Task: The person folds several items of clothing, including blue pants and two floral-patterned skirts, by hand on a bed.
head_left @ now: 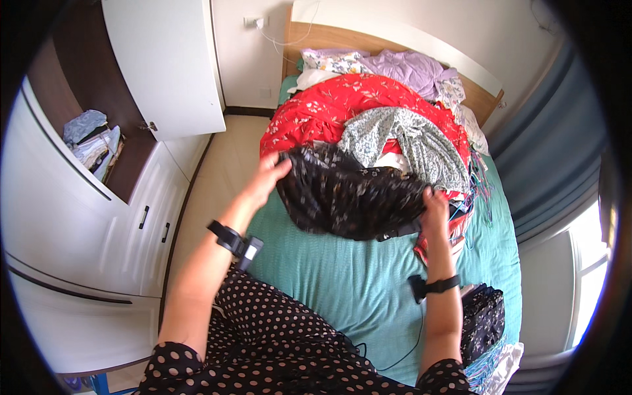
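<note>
A black garment with a small floral print hangs stretched between my two hands, over the green bed sheet. My left hand pinches its upper left corner. At the right end, my right hand grips the cloth with the thumb on top. The garment's middle sags and is slightly blurred, and its exact kind cannot be made out. Just beyond it lies a grey-white patterned garment, on top of a red floral quilt.
Folded dark floral clothes lie by my right forearm, near blue hangers. More thin hangers are at the bed's right edge. Leftward stands a white wardrobe with an open door and stacked clothes. A blue-grey curtain hangs right.
</note>
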`<action>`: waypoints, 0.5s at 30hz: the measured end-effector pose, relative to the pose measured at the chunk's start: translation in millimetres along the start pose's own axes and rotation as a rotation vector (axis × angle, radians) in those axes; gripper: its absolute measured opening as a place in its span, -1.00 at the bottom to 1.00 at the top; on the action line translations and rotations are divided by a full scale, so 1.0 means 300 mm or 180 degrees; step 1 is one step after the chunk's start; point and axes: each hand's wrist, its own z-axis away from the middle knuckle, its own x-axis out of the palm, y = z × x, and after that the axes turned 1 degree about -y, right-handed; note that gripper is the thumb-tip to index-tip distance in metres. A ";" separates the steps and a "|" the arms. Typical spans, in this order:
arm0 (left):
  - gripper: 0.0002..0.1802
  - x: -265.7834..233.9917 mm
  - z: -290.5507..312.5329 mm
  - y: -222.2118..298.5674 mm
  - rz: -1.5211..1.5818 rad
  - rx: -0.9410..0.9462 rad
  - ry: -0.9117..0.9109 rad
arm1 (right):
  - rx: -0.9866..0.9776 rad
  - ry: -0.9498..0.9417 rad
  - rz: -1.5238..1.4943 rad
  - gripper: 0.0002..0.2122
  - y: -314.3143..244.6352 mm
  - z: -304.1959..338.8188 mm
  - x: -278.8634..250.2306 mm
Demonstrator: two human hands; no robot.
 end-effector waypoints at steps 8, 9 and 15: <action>-0.72 0.164 0.048 1.183 -0.0646 0.2022 0.0037 | -0.1429 -0.1095 -0.0623 -0.79 -1.010 -0.220 0.372; -0.86 0.242 0.103 1.319 -0.0401 0.2088 0.0229 | -0.1453 -0.1264 -0.0754 -0.79 -1.139 -0.223 0.407; -0.87 0.288 0.229 1.708 -0.1683 0.1922 0.0209 | -0.1658 -0.2190 0.1116 -0.72 -1.399 -0.174 0.603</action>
